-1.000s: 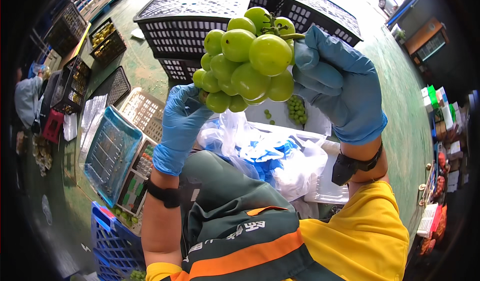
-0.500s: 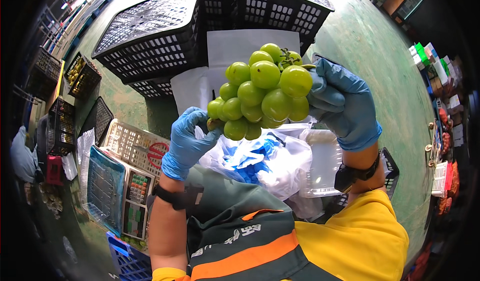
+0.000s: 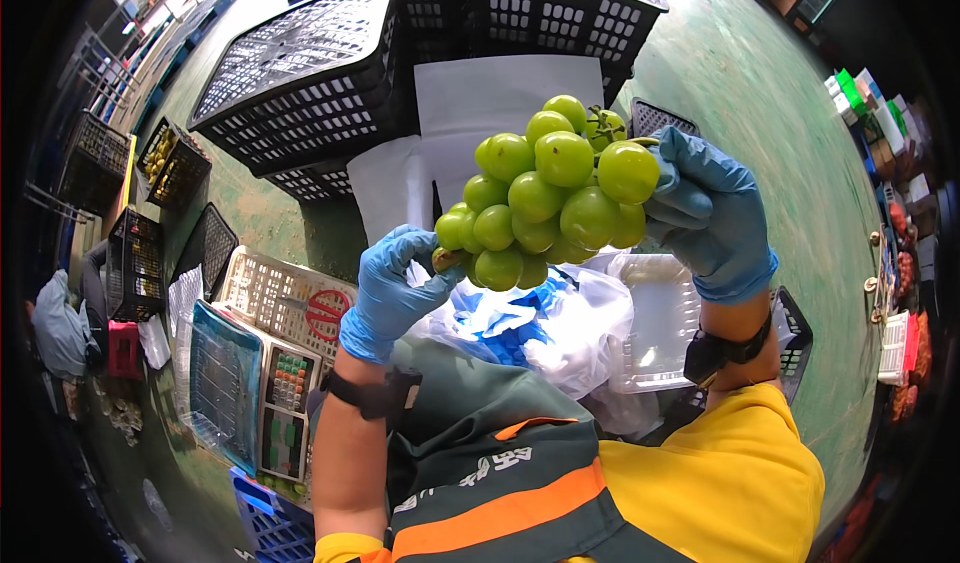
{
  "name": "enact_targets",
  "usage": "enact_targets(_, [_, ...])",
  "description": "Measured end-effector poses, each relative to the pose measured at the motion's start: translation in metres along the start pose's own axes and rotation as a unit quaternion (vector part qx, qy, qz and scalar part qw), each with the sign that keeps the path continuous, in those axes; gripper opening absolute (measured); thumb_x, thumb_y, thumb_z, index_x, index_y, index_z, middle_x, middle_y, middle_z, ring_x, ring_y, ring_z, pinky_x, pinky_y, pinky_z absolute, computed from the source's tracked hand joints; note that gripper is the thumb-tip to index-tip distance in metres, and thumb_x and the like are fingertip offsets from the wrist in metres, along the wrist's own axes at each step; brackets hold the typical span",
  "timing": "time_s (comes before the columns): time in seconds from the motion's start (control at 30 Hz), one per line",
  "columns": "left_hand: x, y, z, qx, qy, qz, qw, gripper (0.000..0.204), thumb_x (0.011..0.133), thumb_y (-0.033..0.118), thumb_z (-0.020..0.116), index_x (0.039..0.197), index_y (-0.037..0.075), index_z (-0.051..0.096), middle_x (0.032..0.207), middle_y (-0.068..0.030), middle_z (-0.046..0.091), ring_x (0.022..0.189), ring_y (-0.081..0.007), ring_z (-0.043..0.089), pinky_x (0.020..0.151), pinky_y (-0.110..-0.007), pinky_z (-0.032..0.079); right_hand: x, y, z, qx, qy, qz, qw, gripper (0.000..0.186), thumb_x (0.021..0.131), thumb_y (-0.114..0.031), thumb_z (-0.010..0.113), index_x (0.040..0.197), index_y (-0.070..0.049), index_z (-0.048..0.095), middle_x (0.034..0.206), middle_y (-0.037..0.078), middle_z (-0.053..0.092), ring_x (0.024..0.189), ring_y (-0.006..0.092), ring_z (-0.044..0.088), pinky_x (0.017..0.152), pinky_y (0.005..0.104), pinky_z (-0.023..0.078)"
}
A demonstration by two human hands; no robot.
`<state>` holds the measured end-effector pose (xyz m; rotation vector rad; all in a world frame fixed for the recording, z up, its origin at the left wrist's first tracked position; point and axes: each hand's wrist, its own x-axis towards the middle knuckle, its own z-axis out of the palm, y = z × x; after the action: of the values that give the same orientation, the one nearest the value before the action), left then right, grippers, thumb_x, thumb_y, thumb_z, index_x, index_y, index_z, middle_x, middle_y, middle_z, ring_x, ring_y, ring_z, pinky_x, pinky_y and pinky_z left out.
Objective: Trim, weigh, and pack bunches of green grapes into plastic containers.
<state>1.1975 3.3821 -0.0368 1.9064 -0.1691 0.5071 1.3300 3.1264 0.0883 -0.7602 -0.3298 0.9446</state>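
Observation:
A bunch of large green grapes (image 3: 540, 198) is held up in front of me, tilted so its stem end lies at the upper right. My right hand (image 3: 710, 213), in a blue glove, is closed on the stem at that end. At the lower left tip, the gloved fingers of my left hand (image 3: 392, 288) pinch a small brownish grape (image 3: 448, 260). Beneath the bunch lies a white plastic bag (image 3: 595, 333) with crumpled blue gloves or film inside. A white foam tray (image 3: 655, 358) sits beside the bag, under my right hand.
Black lattice crates (image 3: 300, 93) are stacked ahead, with white paper sheets (image 3: 490, 93) against them. To the left are a scale (image 3: 225, 383) with a keypad, a cream crate (image 3: 285, 288) and a blue crate (image 3: 270, 518). Shelved goods (image 3: 895, 213) line the far right.
Both hands and the bunch have shifted slightly right and down in view, along with much of the scene. Both hands keep their hold.

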Motion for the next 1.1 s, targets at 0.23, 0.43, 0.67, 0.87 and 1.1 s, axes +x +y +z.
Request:
enact_targets(0.23, [-0.027, -0.021, -0.002, -0.168, 0.074, -0.16, 0.97, 0.022, 0.078, -0.001, 0.064, 0.099, 0.001, 0.059, 0.087, -0.0063, 0.062, 0.075, -0.0139, 0.061, 0.072, -0.027, 0.051, -0.008, -0.003, -0.012, -0.047, 0.003, -0.051, 0.998, 0.026, 0.093, -0.02, 0.046, 0.084, 0.001, 0.059, 0.055, 0.001, 0.048, 0.043, 0.0053, 0.037, 0.049, 0.0199, 0.039])
enact_targets(0.43, [-0.025, -0.015, -0.01, -0.235, 0.11, -0.218, 0.941, 0.031, 0.083, 0.014, 0.063, 0.111, 0.002, 0.058, 0.09, -0.0079, 0.064, 0.075, -0.0144, 0.063, 0.074, -0.03, 0.052, -0.009, -0.007, -0.022, -0.168, 0.119, -0.119, 0.971, 0.02, 0.09, -0.017, 0.052, 0.084, 0.0, 0.061, 0.065, 0.001, 0.056, 0.045, 0.0022, 0.038, 0.043, 0.0154, 0.032])
enact_targets(0.67, [-0.021, 0.007, 0.015, -0.48, 0.154, -0.239, 0.83, 0.05, 0.079, 0.039, 0.065, 0.123, 0.019, 0.05, 0.129, -0.0033, 0.046, 0.123, -0.021, 0.037, 0.094, -0.054, 0.037, 0.029, 0.059, -0.042, -0.254, 0.147, -0.047, 0.955, 0.017, 0.09, -0.018, 0.052, 0.083, -0.005, 0.06, 0.072, -0.001, 0.06, 0.051, 0.0007, 0.045, 0.045, 0.0131, 0.034])
enact_targets(0.87, [-0.037, -0.011, 0.009, -0.463, 0.187, -0.284, 0.819, 0.057, 0.077, 0.047, 0.065, 0.124, 0.02, 0.05, 0.139, -0.0016, 0.035, 0.136, -0.0242, 0.012, 0.098, -0.067, 0.012, 0.023, 0.119, -0.04, -0.194, 0.129, -0.028, 0.972, 0.02, 0.09, -0.019, 0.051, 0.079, -0.005, 0.059, 0.065, 0.0, 0.054, 0.052, 0.0041, 0.042, 0.049, 0.0172, 0.034])
enact_targets(1.1, [-0.048, -0.01, 0.012, -0.481, 0.157, -0.306, 0.806, 0.05, 0.081, 0.042, 0.062, 0.12, 0.012, 0.053, 0.132, -0.0068, 0.044, 0.129, -0.0232, 0.031, 0.096, -0.059, 0.028, 0.005, 0.154, -0.048, -0.136, 0.171, 0.005, 0.976, 0.019, 0.09, -0.018, 0.05, 0.081, -0.004, 0.058, 0.069, 0.001, 0.057, 0.052, 0.0033, 0.045, 0.049, 0.0158, 0.035])
